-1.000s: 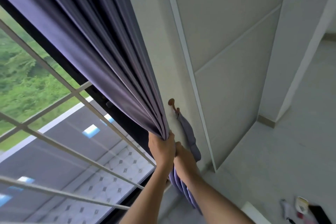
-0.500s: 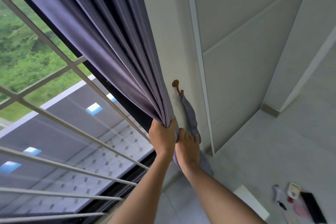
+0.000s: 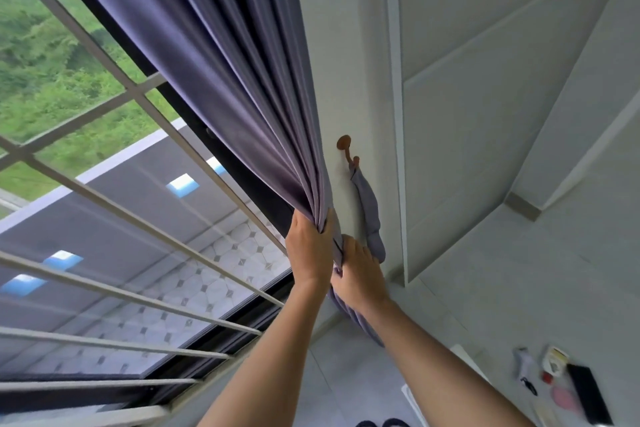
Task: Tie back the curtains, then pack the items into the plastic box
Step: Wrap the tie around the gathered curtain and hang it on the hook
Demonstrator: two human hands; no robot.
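Note:
A purple curtain [image 3: 221, 73] hangs gathered into tight pleats against the white wall beside the window. My left hand [image 3: 308, 246] grips the bunched pleats from the window side. My right hand [image 3: 360, 274] is closed on the curtain just below and to the right. A matching purple tieback [image 3: 369, 211] hangs from a brown wall hook [image 3: 344, 144] right beside my hands. The curtain's lower end [image 3: 360, 322] shows under my right wrist. Several small items [image 3: 561, 378] lie on the floor at the lower right, among them a black flat object and a pink one.
White window bars [image 3: 138, 218] cross the glass on the left, with greenery and a roof outside. A white panelled wall [image 3: 485, 114] fills the right. A white box edge [image 3: 464, 354] lies on the grey floor. Dark slipper tips [image 3: 381, 423] show at the bottom.
The view has tilted, so hook and hands sit a little higher and further right. My right hand has slid up closer to the tieback's lower end. Both hands keep hold of the curtain.

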